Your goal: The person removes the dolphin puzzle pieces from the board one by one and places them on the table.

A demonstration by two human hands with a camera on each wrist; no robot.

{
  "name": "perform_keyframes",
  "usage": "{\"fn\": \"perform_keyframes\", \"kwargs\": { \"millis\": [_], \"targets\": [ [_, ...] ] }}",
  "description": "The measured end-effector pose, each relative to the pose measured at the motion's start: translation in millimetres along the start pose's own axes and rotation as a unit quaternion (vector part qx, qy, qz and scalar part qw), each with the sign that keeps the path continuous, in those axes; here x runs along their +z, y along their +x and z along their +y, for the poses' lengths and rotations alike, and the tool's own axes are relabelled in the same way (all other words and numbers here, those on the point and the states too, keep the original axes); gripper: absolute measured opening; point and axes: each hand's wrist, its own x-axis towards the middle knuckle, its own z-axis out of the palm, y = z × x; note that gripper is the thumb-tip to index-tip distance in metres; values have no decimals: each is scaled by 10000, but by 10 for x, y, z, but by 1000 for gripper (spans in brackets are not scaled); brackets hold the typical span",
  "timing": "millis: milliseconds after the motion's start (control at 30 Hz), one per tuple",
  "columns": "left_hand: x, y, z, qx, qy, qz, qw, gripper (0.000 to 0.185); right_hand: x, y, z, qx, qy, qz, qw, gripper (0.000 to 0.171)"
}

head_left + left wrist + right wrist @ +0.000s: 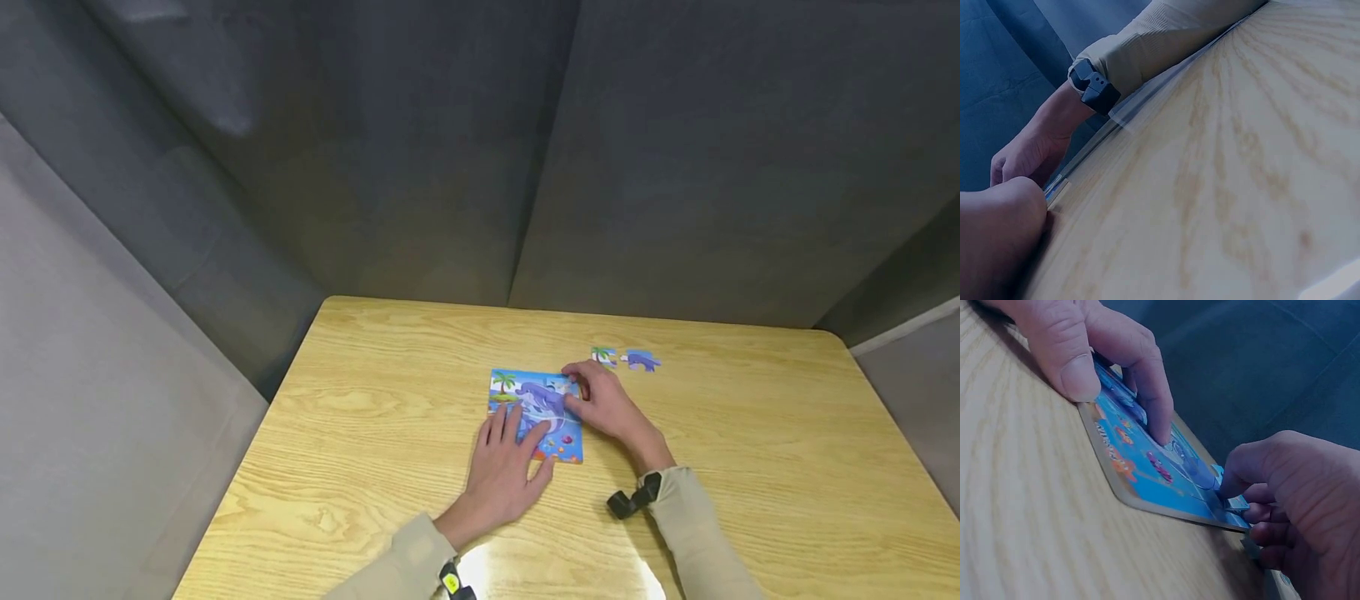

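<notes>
A square jigsaw puzzle (pixel 567 446) with a purple dolphin, a palm tree and sea animals lies on the wooden table. My left hand (pixel 504 473) rests on its lower left part, fingers stretched over the picture and thumb at the front edge. At the puzzle's right side, my right hand (pixel 606 406) bends its fingers down to the upper right corner. Between its thumb and fingers the right wrist view shows a small light-blue puzzle piece (pixel 1238 504), pinched and partly hidden. The left wrist view shows mostly bare tabletop, with the right hand (pixel 1025 153) beyond the left.
Behind the right hand lie two loose parts on the table (pixel 750 400): a palm-tree piece (pixel 602 355) and a purple dolphin piece (pixel 642 361). Dark curtains (pixel 450 167) hang behind the table's far edge. Both wrists wear black camera straps (pixel 634 496).
</notes>
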Motion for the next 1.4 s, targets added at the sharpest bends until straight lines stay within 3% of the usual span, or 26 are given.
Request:
{"fn": "perform_keyframes", "kwargs": {
  "millis": [333,533,1133,1400],
  "targets": [
    [-23,-1,21,-19,-33,-66,10000,57,-54,-16,31,-207,259,-535,9980,48],
    [-37,-4,24,-3,-13,-15,10000,57,-64,-6,25,-51,414,-615,9972,48],
    [-51,-19,21,-59,-43,-138,9999,57,-34,-13,47,-62,251,-261,9993,45],
    [-60,-37,32,-63,-119,-124,9998,57,2,-48,112,-374,298,61,9988,42]
  ]
}}
